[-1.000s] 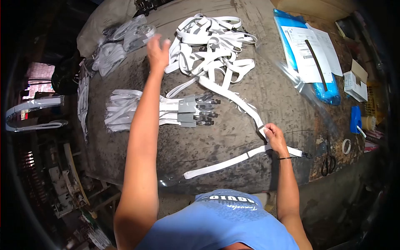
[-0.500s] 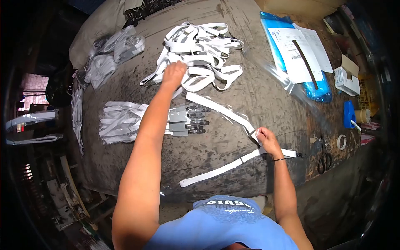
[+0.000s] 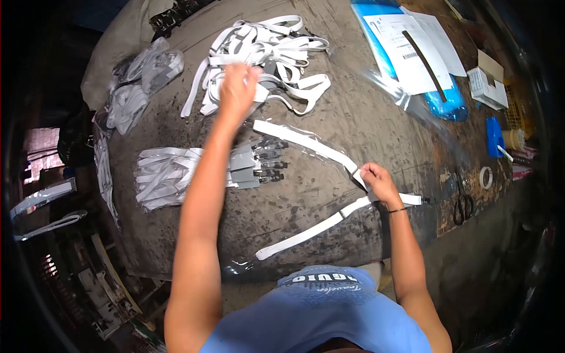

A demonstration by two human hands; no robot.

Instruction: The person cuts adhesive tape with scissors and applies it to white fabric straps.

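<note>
At the pile of loose white straps (image 3: 306, 44), my left hand (image 3: 238, 88) has its fingers closed on a white strap, slightly blurred. My right hand (image 3: 379, 183) pinches the end of a white strap (image 3: 306, 141) in clear plastic, near its dark buckle. Below it, a second white strap (image 3: 306, 238) lies slanted across the table, passing under my right hand to a black clip (image 3: 428, 201). Beneath my left forearm is a row of bagged straps (image 3: 168, 170) with grey tabs and black clips.
Bagged straps (image 3: 138, 82) lie at the upper left. Papers (image 3: 406, 53) on a blue packet (image 3: 444, 106) are at the upper right, with a small white box (image 3: 488, 88) beside them. Black scissors (image 3: 463, 203) and a tape roll (image 3: 485, 177) lie near the right edge.
My left hand has moved up over the pile, and straps there have shifted, one end now hanging out at the left. My right hand keeps its pinch. The view has shifted slightly.
</note>
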